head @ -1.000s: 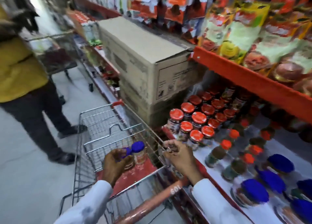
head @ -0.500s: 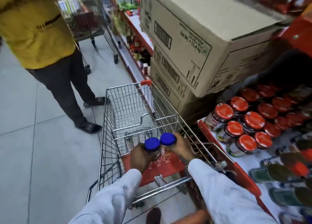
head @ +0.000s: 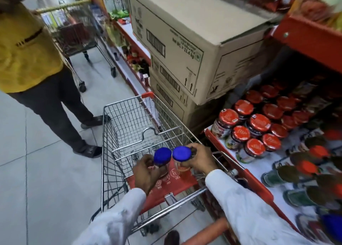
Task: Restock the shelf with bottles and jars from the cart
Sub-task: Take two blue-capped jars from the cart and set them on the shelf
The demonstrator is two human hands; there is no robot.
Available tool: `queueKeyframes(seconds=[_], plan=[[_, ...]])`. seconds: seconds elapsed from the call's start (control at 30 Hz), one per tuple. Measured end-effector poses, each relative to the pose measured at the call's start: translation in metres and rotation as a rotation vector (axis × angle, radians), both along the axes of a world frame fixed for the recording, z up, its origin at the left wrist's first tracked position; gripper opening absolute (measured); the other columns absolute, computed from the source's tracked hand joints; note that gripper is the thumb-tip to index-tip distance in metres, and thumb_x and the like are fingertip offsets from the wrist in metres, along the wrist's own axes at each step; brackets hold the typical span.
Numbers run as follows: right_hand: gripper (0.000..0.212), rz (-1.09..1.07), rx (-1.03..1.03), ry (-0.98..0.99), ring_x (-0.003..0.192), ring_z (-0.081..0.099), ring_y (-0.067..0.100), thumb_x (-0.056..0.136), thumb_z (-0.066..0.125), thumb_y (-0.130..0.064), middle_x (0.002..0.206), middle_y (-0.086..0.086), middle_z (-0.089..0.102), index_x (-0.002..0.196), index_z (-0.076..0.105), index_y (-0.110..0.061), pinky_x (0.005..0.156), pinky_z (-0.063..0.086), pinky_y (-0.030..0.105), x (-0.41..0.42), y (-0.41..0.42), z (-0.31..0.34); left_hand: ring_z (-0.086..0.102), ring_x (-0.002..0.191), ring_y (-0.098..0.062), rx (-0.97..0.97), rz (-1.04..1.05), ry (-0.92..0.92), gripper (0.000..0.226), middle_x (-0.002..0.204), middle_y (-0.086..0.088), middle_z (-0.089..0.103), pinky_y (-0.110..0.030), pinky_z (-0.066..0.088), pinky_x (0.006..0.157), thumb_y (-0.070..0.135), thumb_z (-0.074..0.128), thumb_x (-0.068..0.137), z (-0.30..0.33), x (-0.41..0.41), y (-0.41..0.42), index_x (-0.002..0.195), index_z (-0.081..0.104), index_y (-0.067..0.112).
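Two blue-lidded jars, lids almost touching, are held above the red seat flap of the wire cart (head: 129, 119), one (head: 162, 158) clasped by the left hand (head: 146, 172), the other (head: 182, 157) by the right hand (head: 199, 159), beside the shelf (head: 259, 178)

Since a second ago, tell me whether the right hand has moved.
Yes. The right hand left the shelf edge and came leftward over the cart, where it now holds a blue-lidded jar.
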State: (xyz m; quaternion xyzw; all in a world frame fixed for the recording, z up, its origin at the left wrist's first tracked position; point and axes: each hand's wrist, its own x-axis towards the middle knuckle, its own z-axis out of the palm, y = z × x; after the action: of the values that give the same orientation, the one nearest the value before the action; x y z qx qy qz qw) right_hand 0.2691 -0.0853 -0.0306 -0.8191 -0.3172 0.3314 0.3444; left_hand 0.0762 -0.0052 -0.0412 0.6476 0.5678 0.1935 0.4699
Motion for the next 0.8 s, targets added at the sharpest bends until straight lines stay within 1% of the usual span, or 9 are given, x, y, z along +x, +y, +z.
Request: queueKeyframes(seconds=[0.07, 0.17, 0.27, 0.37, 0.43, 0.5, 0.63, 0.7, 0.8], plan=[[0.064, -0.031, 0.101, 0.001, 0.081, 0.072, 0.013, 0.037, 0.097, -0.026, 0.089, -0.003, 0.078, 0.096, 0.072, -0.019, 0.072, 0.057, 0.024, 0.0, -0.021, 0.025, 0.067, 0.069, -0.012, 0.073, -0.029, -0.071, 0.046, 0.078, 0.005, 0.072, -0.014, 0.048, 0.058, 0.018, 0.096, 0.051, 0.024, 0.003, -0.003, 0.081, 0.062, 0.025], [0.067, -0.108, 0.259, 0.046, 0.082, 0.072, 0.012, 0.038, 0.098, -0.031, 0.092, 0.002, 0.079, 0.098, 0.072, -0.017, 0.077, 0.061, 0.032, -0.001, -0.061, 0.069, 0.071, 0.075, -0.012, 0.154, -0.08, -0.187, 0.047, 0.082, 0.004, 0.076, -0.027, 0.054, 0.066, 0.029, 0.096, 0.049, 0.066, 0.009, -0.015, 0.084, 0.066, 0.024], [0.057, -0.206, 0.407, 0.022, 0.08, 0.07, 0.004, 0.044, 0.098, -0.017, 0.088, -0.005, 0.079, 0.095, 0.072, -0.021, 0.073, 0.058, 0.02, -0.001, -0.114, 0.12, 0.073, 0.08, -0.013, 0.21, -0.151, -0.281, 0.054, 0.086, 0.006, 0.078, -0.034, 0.058, 0.071, 0.043, 0.085, 0.045, 0.108, 0.019, -0.04, 0.094, 0.069, 0.027], [0.052, -0.284, 0.497, -0.052, 0.082, 0.071, 0.001, 0.048, 0.097, -0.01, 0.089, -0.009, 0.079, 0.092, 0.073, -0.025, 0.074, 0.056, 0.017, 0.002, -0.173, 0.158, 0.071, 0.074, -0.007, 0.21, -0.233, -0.422, 0.059, 0.084, 0.002, 0.08, -0.023, 0.057, 0.071, 0.043, 0.08, 0.04, 0.146, 0.039, -0.076, 0.096, 0.073, 0.023], [0.054, -0.35, 0.542, -0.072, 0.084, 0.072, 0.006, 0.048, 0.098, -0.011, 0.092, -0.006, 0.079, 0.094, 0.073, -0.023, 0.076, 0.056, 0.021, 0.003, -0.217, 0.178, 0.065, 0.064, 0.004, 0.217, -0.337, -0.502, 0.05, 0.075, 0.012, 0.079, -0.011, 0.052, 0.063, 0.03, 0.086, 0.042, 0.169, 0.056, -0.111, 0.09, 0.073, 0.023], [0.055, -0.411, 0.566, -0.131, 0.085, 0.073, 0.011, 0.047, 0.098, -0.017, 0.093, -0.007, 0.079, 0.095, 0.073, -0.026, 0.078, 0.058, 0.027, 0.001, -0.257, 0.194, 0.064, 0.062, 0.009, 0.211, -0.461, -0.559, 0.045, 0.069, 0.021, 0.076, -0.007, 0.051, 0.063, 0.014, 0.09, 0.046, 0.183, 0.073, -0.143, 0.086, 0.071, 0.023], [0.051, -0.579, 0.587, -0.237, 0.075, 0.068, -0.007, 0.041, 0.097, -0.029, 0.084, -0.027, 0.075, 0.084, 0.071, -0.034, 0.072, 0.055, 0.014, -0.007, -0.348, 0.208, 0.072, 0.072, -0.009, 0.179, -0.641, -0.596, 0.048, 0.084, 0.007, 0.08, -0.03, 0.059, 0.073, 0.032, 0.085, 0.045, 0.187, 0.111, -0.208, 0.092, 0.075, 0.026], [0.052, -0.665, 0.58, -0.252, 0.08, 0.07, -0.003, 0.041, 0.095, -0.032, 0.088, -0.023, 0.076, 0.087, 0.072, -0.034, 0.077, 0.058, 0.021, -0.01, -0.388, 0.201, 0.076, 0.078, -0.014, 0.166, -0.712, -0.583, 0.047, 0.083, 0.009, 0.08, -0.036, 0.06, 0.077, 0.034, 0.085, 0.044, 0.188, 0.127, -0.24, 0.09, 0.075, 0.031], [0.052, -0.815, 0.562, -0.277, 0.078, 0.07, -0.003, 0.043, 0.098, -0.023, 0.086, -0.021, 0.077, 0.086, 0.073, -0.037, 0.077, 0.06, 0.026, -0.014, -0.444, 0.186, 0.076, 0.076, -0.012, 0.093, -0.836, -0.536, 0.049, 0.081, 0.01, 0.08, -0.036, 0.062, 0.076, 0.035, 0.085, 0.041, 0.181, 0.147, -0.29, 0.087, 0.075, 0.023]])
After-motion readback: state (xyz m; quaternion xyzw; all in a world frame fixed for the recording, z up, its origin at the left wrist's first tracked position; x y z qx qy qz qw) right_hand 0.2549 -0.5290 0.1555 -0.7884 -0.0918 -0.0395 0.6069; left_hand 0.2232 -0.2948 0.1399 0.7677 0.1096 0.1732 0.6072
